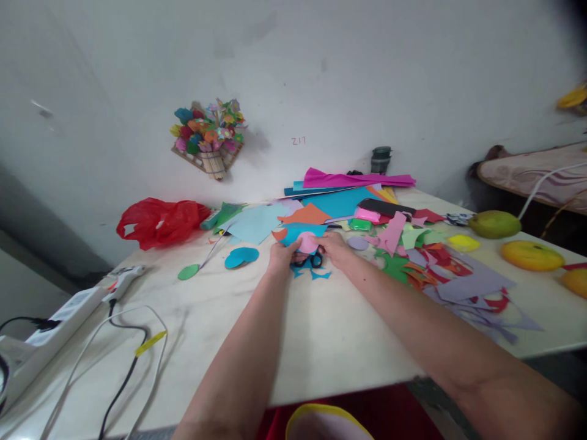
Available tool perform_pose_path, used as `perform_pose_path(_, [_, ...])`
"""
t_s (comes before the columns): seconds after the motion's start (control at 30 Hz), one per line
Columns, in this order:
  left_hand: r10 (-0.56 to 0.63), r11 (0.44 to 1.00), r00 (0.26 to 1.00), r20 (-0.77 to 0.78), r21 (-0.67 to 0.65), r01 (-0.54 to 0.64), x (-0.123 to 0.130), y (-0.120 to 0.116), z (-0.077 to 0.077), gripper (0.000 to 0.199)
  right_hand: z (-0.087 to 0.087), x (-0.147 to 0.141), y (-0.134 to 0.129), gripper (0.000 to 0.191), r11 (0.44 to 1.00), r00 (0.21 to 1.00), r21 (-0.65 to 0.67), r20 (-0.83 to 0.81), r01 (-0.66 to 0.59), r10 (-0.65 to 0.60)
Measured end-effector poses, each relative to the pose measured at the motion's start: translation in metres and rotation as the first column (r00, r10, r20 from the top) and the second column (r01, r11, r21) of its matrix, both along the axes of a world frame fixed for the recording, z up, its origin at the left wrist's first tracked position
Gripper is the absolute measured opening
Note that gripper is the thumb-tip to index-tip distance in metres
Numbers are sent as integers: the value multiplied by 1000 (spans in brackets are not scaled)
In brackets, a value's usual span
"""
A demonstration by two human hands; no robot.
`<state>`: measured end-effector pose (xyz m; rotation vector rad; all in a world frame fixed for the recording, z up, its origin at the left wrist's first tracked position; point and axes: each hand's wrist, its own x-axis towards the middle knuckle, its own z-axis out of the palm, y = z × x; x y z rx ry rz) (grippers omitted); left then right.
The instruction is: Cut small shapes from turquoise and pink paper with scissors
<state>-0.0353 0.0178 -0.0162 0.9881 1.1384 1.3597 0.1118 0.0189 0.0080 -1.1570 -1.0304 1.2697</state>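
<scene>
Both hands meet over the middle of the table. My left hand pinches a sheet of blue paper from the left, its thumb at the edge of a pink paper circle lying on the sheet. From the right, my right hand grips the same paper, fingers closed at the circle's other edge. Just below them on the table rest black-handled scissors, their blades hidden. Blue paper scraps lie around the handles. Cut blue paper rounds are left of my left hand.
Colored scraps, including a lilac sheet, spread to the right near mangoes. Paper sheets are stacked behind. A red plastic bag and a green paper circle lie left, with a power strip and cables nearer.
</scene>
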Motion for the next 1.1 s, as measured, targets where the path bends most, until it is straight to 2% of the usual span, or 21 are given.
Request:
perform_pose_path(0.3, [17, 1000, 1000, -7, 3, -17, 1, 0, 0, 33, -4, -1, 4, 43, 1000, 1000, -8, -5, -2, 2])
perform_pose_path(0.47, [43, 999, 998, -38, -4, -43, 1, 0, 1, 28, -5, -2, 4, 33, 999, 995, -24, -97, -29, 26])
perform_pose_path(0.67, [27, 1000, 999, -39, 13, -26, 2, -5, 5, 25, -4, 1, 3, 34, 993, 974, -4, -193, -120, 117])
perform_pose_path(1.1, [48, 999, 998, -49, 23, -47, 4, -6, 9, 25, -7, -2, 5, 42, 997, 997, -57, -72, -44, 40])
